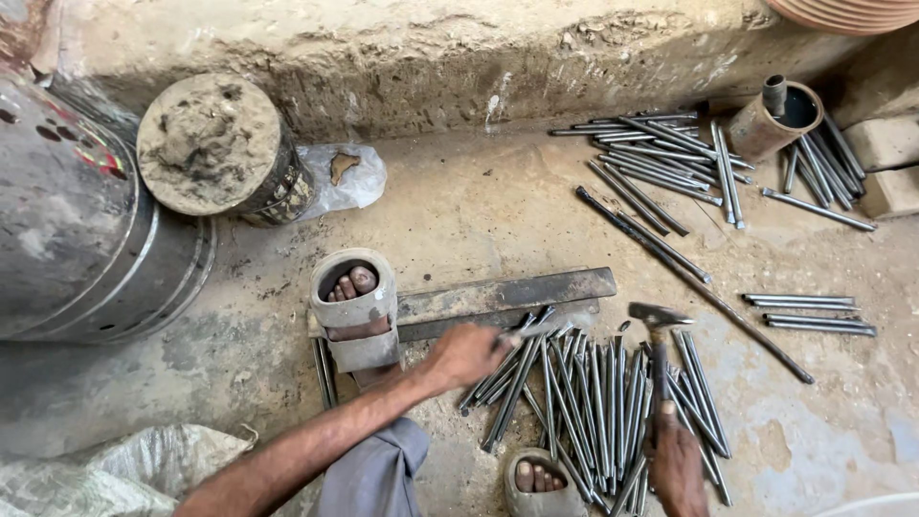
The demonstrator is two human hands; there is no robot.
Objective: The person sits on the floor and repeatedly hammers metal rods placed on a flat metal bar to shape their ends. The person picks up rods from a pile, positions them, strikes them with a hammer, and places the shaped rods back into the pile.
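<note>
**Rod held on a steel bar, hammer raised over the pile**

The left hand is closed around one end of a thin metal rod, a dull grey, straight length like the many lying about it. The rod's long axis runs left to right and slightly away, its free end pointing right and far, resting on the near edge of a dark, flat steel bar that lies on the concrete floor with its length also running left to right. The right hand is clamped on the handle of a hammer, whose handle runs near to far and whose dark head sits at the far end, just right of the rod's tip. The hands are well apart.

Below both hands lies a pile of rods, mostly pointing near to far and fanned a little. A sandalled foot presses on the left end of the bar; another foot rests among the pile.

At the far right a second heap of rods lies beside a rusty cylindrical tin tipped on its side. At the left stand a large grey drum with red marks and a mud-topped can with a dark printed band, a crumpled clear plastic bag just beside it.
</note>
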